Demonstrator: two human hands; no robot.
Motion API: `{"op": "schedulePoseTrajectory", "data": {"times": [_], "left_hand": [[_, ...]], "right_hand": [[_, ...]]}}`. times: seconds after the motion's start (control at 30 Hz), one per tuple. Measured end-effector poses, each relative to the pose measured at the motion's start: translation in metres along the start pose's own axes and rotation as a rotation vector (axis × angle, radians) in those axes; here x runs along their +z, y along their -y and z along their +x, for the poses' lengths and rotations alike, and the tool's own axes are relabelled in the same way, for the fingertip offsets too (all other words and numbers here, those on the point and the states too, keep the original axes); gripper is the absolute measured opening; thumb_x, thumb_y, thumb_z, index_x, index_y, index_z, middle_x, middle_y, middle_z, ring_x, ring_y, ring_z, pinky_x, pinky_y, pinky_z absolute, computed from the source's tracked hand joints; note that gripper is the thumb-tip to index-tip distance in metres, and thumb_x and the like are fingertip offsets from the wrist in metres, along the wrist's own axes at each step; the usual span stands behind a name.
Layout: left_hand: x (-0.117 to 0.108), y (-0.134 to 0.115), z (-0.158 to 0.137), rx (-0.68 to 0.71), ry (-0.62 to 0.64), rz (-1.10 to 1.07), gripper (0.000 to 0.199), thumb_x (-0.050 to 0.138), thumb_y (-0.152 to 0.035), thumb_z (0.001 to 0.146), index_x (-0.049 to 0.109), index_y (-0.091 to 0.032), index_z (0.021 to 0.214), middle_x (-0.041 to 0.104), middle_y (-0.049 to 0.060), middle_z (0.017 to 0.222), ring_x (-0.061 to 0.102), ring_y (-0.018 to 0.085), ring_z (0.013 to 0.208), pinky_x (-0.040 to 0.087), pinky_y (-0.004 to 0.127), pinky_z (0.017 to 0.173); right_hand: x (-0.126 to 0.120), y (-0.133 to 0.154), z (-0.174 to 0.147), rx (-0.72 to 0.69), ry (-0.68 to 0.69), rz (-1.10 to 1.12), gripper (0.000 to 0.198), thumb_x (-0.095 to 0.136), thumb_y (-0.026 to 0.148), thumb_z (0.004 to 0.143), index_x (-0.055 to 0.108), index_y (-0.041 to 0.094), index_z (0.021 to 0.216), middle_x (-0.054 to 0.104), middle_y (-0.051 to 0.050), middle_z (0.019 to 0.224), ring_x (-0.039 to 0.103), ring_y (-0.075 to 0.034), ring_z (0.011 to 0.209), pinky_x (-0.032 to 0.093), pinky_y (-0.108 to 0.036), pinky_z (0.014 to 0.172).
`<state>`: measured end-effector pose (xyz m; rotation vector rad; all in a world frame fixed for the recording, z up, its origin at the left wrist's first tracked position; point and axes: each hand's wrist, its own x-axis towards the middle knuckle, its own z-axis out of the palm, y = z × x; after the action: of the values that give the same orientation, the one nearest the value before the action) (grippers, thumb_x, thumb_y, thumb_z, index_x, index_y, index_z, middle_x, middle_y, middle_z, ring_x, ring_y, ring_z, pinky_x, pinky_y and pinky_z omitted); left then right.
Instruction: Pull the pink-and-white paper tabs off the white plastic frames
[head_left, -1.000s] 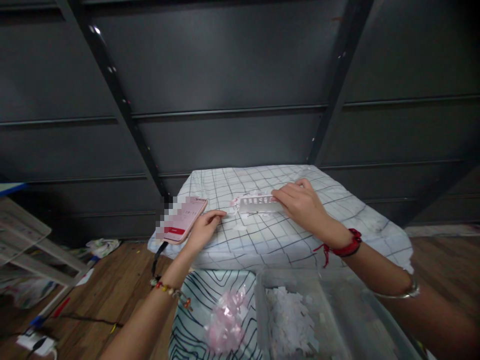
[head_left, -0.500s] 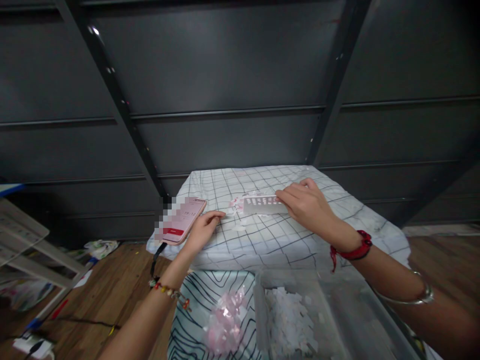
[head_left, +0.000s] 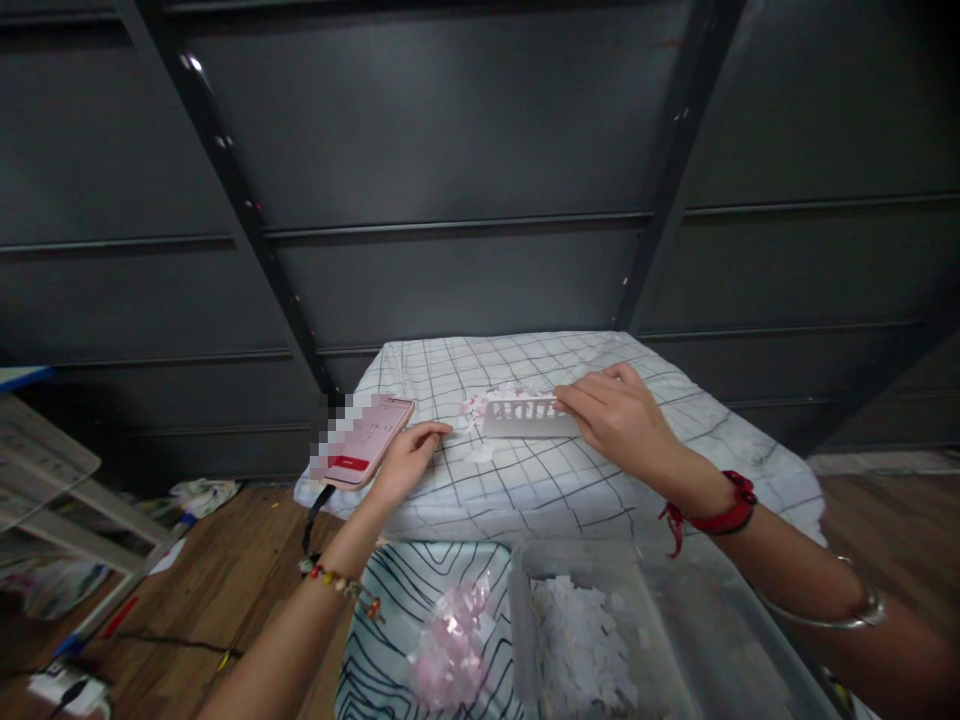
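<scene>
My right hand [head_left: 611, 410] is closed on the right end of a grey slotted plate [head_left: 517, 425], its fingertips at the top edge. The plate stands tilted on a white checked cloth [head_left: 465, 490], a row of openings along its upper part. Small pink and white pieces [head_left: 474, 405] lie behind it and at its left end. A few pale scraps [head_left: 480, 454] are in front of it. My left hand [head_left: 409, 458] rests on the cloth beside a phone [head_left: 375, 435], fingers stretched toward the plate with nothing visible in them.
At the near edge, a patterned tray [head_left: 390, 580] holds shiny pink packets [head_left: 454, 640]. To its right is a clear plastic bin [head_left: 519, 640] with many white pieces [head_left: 577, 640]. A dark panelled wall [head_left: 465, 120] rises behind. A power strip [head_left: 67, 692] lies on the left floor.
The slotted plate has shifted slightly toward me and left in my right hand, showing more pieces behind it. My left hand has stayed almost still.
</scene>
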<state>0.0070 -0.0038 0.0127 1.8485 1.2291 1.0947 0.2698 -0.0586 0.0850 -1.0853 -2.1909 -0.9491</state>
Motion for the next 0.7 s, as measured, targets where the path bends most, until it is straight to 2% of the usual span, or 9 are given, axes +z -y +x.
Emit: {"op": "schedulePoseTrajectory", "data": {"times": [0.27, 0.43, 0.7], "left_hand": [[0.000, 0.002, 0.000, -0.002, 0.008, -0.028, 0.023, 0.047, -0.026, 0.075, 0.065, -0.017, 0.087, 0.066, 0.006, 0.094, 0.059, 0.019, 0.089, 0.043, 0.031, 0.084], [-0.001, 0.002, 0.000, -0.003, 0.011, -0.018, 0.023, 0.046, -0.026, 0.076, 0.064, -0.017, 0.088, 0.066, 0.006, 0.095, 0.058, 0.019, 0.090, 0.042, 0.032, 0.085], [0.000, 0.003, 0.001, 0.010, 0.020, -0.024, 0.025, 0.046, -0.026, 0.076, 0.064, -0.016, 0.089, 0.066, 0.008, 0.096, 0.059, 0.019, 0.089, 0.043, 0.033, 0.085]], "right_hand": [[-0.014, 0.007, -0.006, -0.052, 0.002, 0.008, 0.025, 0.040, 0.018, 0.087, 0.059, 0.017, 0.072, 0.057, -0.001, 0.060, 0.046, -0.012, 0.060, 0.027, -0.029, 0.064], [-0.022, 0.002, -0.011, -0.022, 0.008, 0.001, 0.021, 0.041, 0.018, 0.086, 0.059, 0.017, 0.076, 0.060, -0.001, 0.063, 0.048, -0.012, 0.062, 0.028, -0.030, 0.066], [-0.010, -0.002, -0.012, -0.042, -0.004, -0.051, 0.023, 0.041, 0.017, 0.086, 0.059, 0.016, 0.072, 0.060, -0.002, 0.061, 0.049, -0.013, 0.061, 0.028, -0.030, 0.064]]}}
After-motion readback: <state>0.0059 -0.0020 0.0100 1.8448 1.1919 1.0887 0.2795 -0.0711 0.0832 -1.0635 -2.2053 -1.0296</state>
